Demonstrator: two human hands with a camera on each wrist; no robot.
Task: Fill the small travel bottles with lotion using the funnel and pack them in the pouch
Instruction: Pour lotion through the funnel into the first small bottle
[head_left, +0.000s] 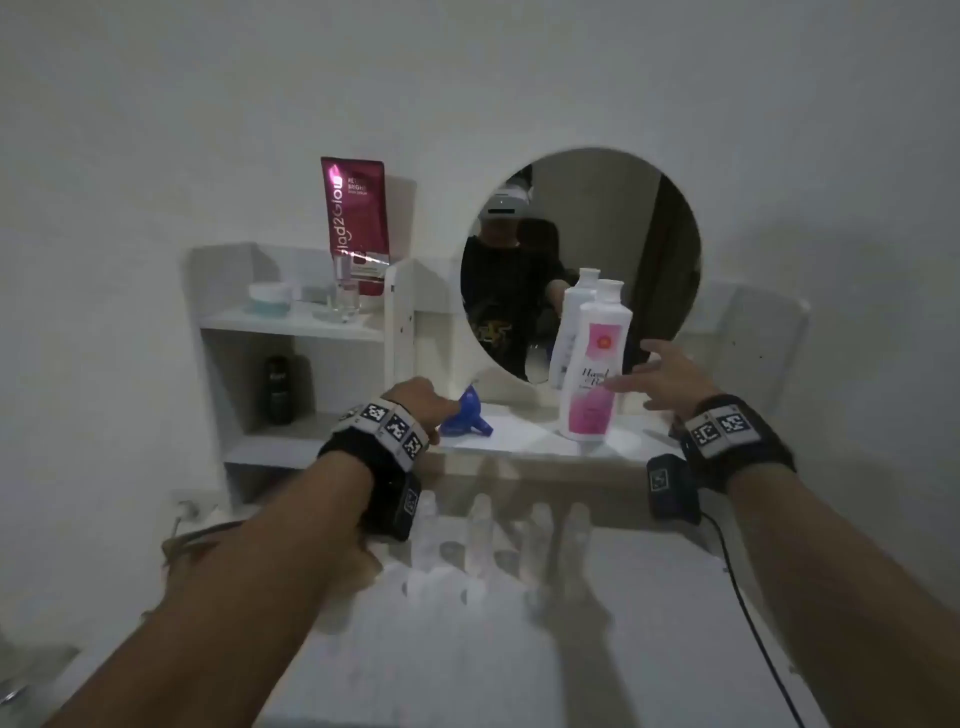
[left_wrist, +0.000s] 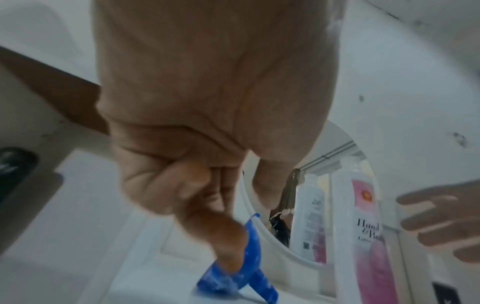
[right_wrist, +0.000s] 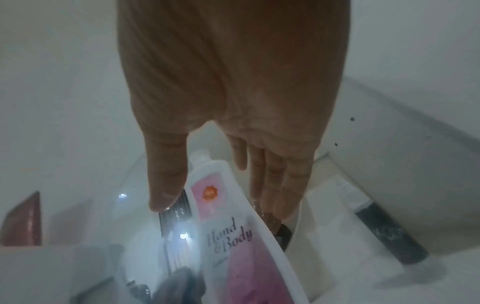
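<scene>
1. The lotion bottle (head_left: 595, 364) stands upright on the far ledge (head_left: 530, 441), right of centre, just in front of the round mirror (head_left: 582, 218). It is the biggest task thing here, a tall white plastic body with a pink label. I judge it fairly heavy if full, smooth and a bit slippery, with walls that give under a squeeze. The waist below the shoulder looks the safest place to wrap around; the narrow capped neck would let it swing.

2. The right hand (head_left: 670, 374) is at the bottle's right side, fingers spread and straight, thumb apart. It holds nothing; from the right wrist view the bottle sits between thumb and fingers, but I cannot tell if skin touches it.

3. The small bottles (head_left: 480, 525) stand in a row on the near table, below the ledge. They are clear, blurred, likely very light and easy to tip, so each wants steadying by the body while it is filled.

4. The funnel (head_left: 467, 413) lies on its side on the ledge, left of the lotion bottle. Blue, stiff plastic, surely light; the wide rim is the handy place to take it.

5. The left hand (head_left: 415, 400) has curled fingers on that rim, apparently pinching it.

6. No pouch is in sight.
</scene>
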